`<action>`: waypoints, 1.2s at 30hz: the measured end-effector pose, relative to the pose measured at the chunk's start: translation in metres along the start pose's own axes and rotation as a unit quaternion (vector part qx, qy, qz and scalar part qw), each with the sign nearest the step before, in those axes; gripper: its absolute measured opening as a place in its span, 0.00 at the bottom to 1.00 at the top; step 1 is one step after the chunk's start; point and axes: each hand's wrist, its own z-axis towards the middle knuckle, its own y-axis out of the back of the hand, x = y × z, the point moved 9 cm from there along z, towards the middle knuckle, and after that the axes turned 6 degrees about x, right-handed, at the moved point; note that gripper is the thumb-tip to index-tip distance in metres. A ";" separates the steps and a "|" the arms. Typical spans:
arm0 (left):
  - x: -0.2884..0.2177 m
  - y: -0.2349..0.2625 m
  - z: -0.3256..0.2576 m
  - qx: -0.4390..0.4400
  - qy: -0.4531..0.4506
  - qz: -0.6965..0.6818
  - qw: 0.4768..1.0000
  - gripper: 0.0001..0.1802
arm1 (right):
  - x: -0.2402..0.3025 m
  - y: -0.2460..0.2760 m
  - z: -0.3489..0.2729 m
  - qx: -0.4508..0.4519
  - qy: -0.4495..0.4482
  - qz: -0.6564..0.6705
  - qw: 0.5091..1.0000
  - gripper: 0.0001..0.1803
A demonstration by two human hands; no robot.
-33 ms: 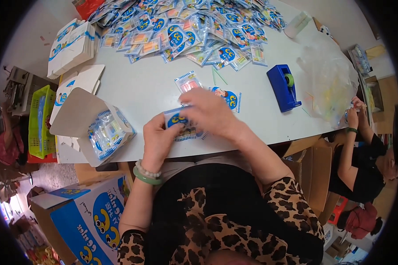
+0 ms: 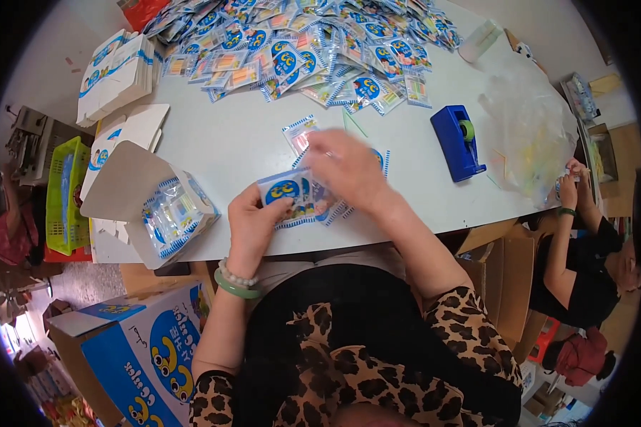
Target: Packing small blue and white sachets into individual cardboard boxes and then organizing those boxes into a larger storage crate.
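My left hand [image 2: 249,219] grips a few small clear-and-blue snack packets [image 2: 283,191], fanned out over the table's near edge, thumb on top. Close to their right side is my right hand [image 2: 350,171], its fingers smeared by motion, so what they hold is unclear. Just beyond the hands lies a loose packet with pink sticks [image 2: 299,132]; another packet is partly hidden behind my right hand. Left of my hands, an open white carton [image 2: 128,174] lies tilted, with several packets [image 2: 172,217] inside.
A large heap of packets [image 2: 299,53] covers the table's far side. Flat cartons [image 2: 117,75] are stacked at far left. A blue tape dispenser [image 2: 454,146] and a clear plastic bag [image 2: 527,121] stand right, near another person's hands [image 2: 571,181]. A big box [image 2: 139,356] sits below left.
My right hand has shifted slightly toward the left and away from me. The packets in my left hand now show more spread, their printed fronts overlapping.
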 end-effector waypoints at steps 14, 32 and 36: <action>0.062 0.025 0.001 -0.069 0.030 -0.348 0.935 0.07 | -0.111 0.002 0.014 0.083 -0.162 -0.359 0.915 0.06; 0.048 0.023 -0.003 -0.041 -0.029 -0.386 0.921 0.09 | -0.114 -0.009 0.022 0.166 -0.123 -0.350 0.914 0.05; 0.046 0.013 0.001 -0.010 -0.031 -0.419 0.907 0.07 | -0.093 -0.008 0.026 0.108 -0.147 -0.300 0.936 0.07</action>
